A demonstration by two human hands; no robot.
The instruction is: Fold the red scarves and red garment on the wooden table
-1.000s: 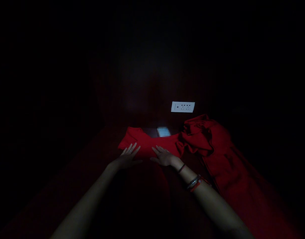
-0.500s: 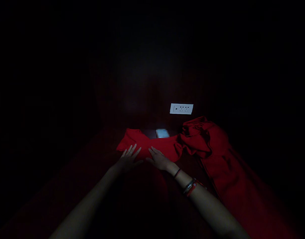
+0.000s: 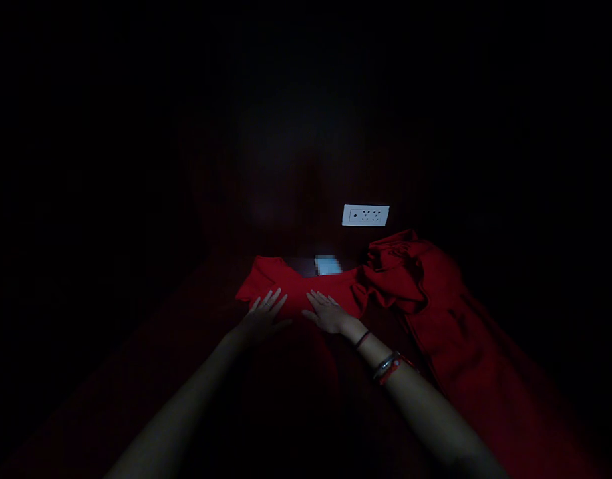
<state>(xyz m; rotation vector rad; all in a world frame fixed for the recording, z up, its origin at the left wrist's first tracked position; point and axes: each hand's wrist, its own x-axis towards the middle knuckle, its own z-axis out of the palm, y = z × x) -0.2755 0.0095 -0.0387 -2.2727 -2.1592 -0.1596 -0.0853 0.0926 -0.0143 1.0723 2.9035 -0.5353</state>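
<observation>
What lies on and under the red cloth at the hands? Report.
The left hand and right hand rest on the red cloth, fingers spread. Whatever is beneath is covered.

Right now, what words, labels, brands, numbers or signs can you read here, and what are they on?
None can be read.
Red cloth: no lettering shows.
White socket plate: holes and slots, no legible text.
Pale rectangular thing beyond the cloth: blocked out in pixels, unreadable.
Silvery bracelet: too small and dim to tell any marking.
</observation>
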